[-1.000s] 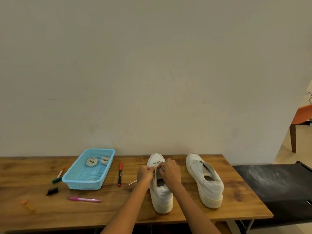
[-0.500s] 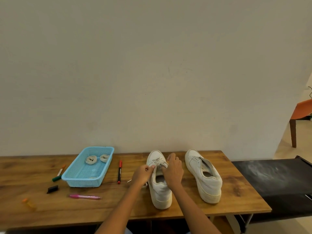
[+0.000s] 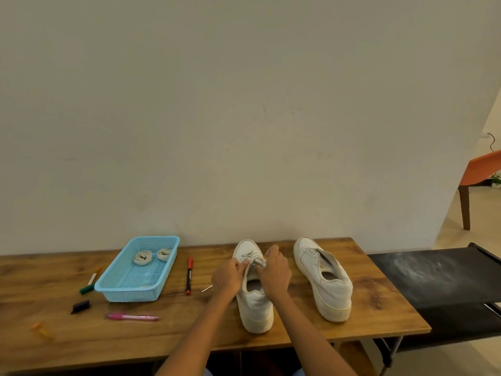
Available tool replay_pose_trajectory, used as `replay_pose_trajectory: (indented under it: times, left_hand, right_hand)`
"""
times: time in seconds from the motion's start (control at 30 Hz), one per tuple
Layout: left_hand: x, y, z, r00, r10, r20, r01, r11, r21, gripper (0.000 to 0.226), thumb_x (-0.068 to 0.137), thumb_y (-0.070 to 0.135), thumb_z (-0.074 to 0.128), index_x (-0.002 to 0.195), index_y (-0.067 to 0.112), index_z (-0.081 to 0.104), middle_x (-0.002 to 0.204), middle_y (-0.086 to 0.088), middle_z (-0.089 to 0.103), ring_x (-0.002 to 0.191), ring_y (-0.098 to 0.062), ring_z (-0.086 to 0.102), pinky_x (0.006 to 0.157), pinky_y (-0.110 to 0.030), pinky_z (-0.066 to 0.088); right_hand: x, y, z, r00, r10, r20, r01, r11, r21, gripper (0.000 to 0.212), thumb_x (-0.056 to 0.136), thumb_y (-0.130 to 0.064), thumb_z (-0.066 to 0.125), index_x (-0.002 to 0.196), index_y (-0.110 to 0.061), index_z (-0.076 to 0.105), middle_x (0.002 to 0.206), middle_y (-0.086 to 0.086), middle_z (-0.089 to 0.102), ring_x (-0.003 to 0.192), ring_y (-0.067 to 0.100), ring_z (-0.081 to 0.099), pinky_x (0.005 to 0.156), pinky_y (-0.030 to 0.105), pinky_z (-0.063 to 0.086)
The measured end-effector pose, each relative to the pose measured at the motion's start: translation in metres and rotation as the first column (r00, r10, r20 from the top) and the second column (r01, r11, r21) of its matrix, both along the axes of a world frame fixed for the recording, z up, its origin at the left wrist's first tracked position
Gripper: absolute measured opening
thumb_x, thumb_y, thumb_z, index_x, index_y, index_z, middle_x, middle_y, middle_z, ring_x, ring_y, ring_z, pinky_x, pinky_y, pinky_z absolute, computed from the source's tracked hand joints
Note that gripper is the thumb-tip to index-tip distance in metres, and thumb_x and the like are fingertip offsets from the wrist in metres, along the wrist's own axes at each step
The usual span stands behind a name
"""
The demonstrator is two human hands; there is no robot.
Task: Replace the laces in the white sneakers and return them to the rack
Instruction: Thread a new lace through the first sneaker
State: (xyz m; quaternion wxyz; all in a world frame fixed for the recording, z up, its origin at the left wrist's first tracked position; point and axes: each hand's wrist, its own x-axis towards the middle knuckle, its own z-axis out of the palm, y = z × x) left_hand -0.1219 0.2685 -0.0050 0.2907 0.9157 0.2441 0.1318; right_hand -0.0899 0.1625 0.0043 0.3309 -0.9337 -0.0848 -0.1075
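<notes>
**Two hands work the lace on a white shoe**

No words or brand marks can be read on anything here; it is all too small or blurry.

The near shoe (image 3: pixel 254 302) sits on the table (image 3: pixel 379 299), toe to the wall. The left hand (image 3: pixel 227 276) is at the shoe's left side. Its fingers are curled and pinch the lace (image 3: pixel 253 259) near the holes. The right hand (image 3: pixel 273 271) is on the shoe's right side, fingers bent over the lace too, and it seems to grip it. One lace tip (image 3: pixel 207 288) pokes out on the table, just left of the shoe.

The other shoe (image 3: pixel 322 278) stands right of the near shoe, apart from it. It shows no lace.

Left of the near shoe lies a red pen (image 3: pixel 189 275). Further left is a blue basket (image 3: pixel 130 293) with two rolled laces (image 3: pixel 151 257) inside. A pink pen (image 3: pixel 132 317) lies in front of the basket. A black rack (image 3: pixel 439 278) stands far right of the shoes.
</notes>
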Motion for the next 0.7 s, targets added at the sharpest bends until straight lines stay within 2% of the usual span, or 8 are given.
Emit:
replay_pose_trajectory:
  times: [0.07,0.13,0.17,0.23,0.3,0.37,0.53,0.7]
  left_hand:
    - [0.0,0.003,-0.003,0.995,-0.042,-0.088,0.046,0.998,0.048,0.034,0.099,0.042,0.039,0.099,0.016,0.06,0.09,-0.001,0.063,0.075,-0.014,0.054,0.058,-0.021,0.038]
    - [0.003,0.004,0.001,1.0,-0.012,0.028,0.017,0.986,-0.163,0.03,0.101,0.031,0.034,0.1,0.012,0.057,0.095,-0.006,0.062,0.08,-0.016,0.054,0.068,-0.027,0.041]
    - [0.003,0.003,0.005,0.988,0.056,0.143,0.0,0.93,-0.367,0.03,0.102,0.027,0.032,0.097,0.01,0.055,0.093,-0.008,0.06,0.078,-0.017,0.053,0.069,-0.028,0.041]
    - [0.005,0.001,0.014,0.916,0.271,0.295,0.005,0.728,-0.685,0.033,0.103,0.025,0.027,0.091,0.008,0.053,0.083,-0.009,0.058,0.071,-0.016,0.053,0.063,-0.026,0.042]
    - [0.005,-0.001,0.018,0.847,0.411,0.336,0.037,0.585,-0.81,0.037,0.104,0.025,0.025,0.081,0.008,0.049,0.071,-0.007,0.055,0.063,-0.015,0.056,0.06,-0.025,0.044]
    - [0.006,-0.004,0.016,0.799,0.486,0.355,0.083,0.495,-0.865,0.04,0.104,0.024,0.024,0.071,0.01,0.041,0.063,-0.005,0.044,0.051,-0.015,0.051,0.058,-0.026,0.045]
    - [0.01,-0.011,0.01,0.765,0.529,0.366,0.088,0.478,-0.874,0.036,0.104,0.022,0.025,0.071,0.013,0.036,0.063,-0.002,0.036,0.051,-0.014,0.033,0.038,-0.014,0.035]
    - [0.016,-0.007,0.001,0.789,0.486,0.376,0.054,0.554,-0.83,0.031,0.103,0.023,0.028,0.079,0.009,0.042,0.066,-0.004,0.04,0.051,-0.012,0.036,0.038,-0.014,0.033]
  right_hand:
    - [0.0,0.0,0.001,1.0,-0.001,-0.01,0.001,1.0,-0.004,0.033,0.084,-0.028,0.066,0.106,-0.016,0.045,0.103,0.002,0.06,0.092,0.018,0.056,0.065,0.023,0.042]
    - [0.001,-0.001,0.001,1.0,0.001,-0.022,-0.001,1.0,-0.009,0.034,0.084,-0.029,0.067,0.106,-0.015,0.045,0.103,0.002,0.06,0.092,0.018,0.057,0.065,0.024,0.042]
    - [0.001,0.0,0.0,1.0,0.001,-0.025,-0.001,1.0,-0.011,0.035,0.083,-0.03,0.067,0.105,-0.015,0.045,0.102,0.002,0.061,0.092,0.019,0.057,0.066,0.025,0.043]
    - [0.002,0.0,0.0,1.0,-0.001,-0.027,0.0,1.0,-0.015,0.036,0.083,-0.031,0.068,0.105,-0.016,0.044,0.103,0.002,0.061,0.092,0.019,0.057,0.066,0.025,0.044]
    - [0.001,0.0,0.0,1.0,-0.001,-0.028,0.0,1.0,-0.022,0.037,0.083,-0.032,0.068,0.106,-0.016,0.044,0.103,0.002,0.061,0.092,0.019,0.058,0.066,0.025,0.044]
    - [0.0,0.0,0.0,1.0,0.0,-0.024,0.0,1.0,-0.025,0.036,0.084,-0.032,0.067,0.107,-0.015,0.044,0.104,0.003,0.061,0.092,0.019,0.059,0.066,0.025,0.044]
    - [-0.001,0.001,0.001,1.0,-0.003,-0.03,0.002,0.999,-0.038,0.033,0.087,-0.03,0.063,0.109,-0.014,0.044,0.107,0.003,0.061,0.094,0.019,0.059,0.066,0.025,0.044]
    - [0.002,-0.001,-0.001,0.992,0.121,0.031,-0.119,0.991,-0.056,0.024,0.09,-0.017,0.055,0.114,-0.017,0.049,0.109,0.003,0.059,0.099,0.019,0.053,0.067,0.022,0.038]
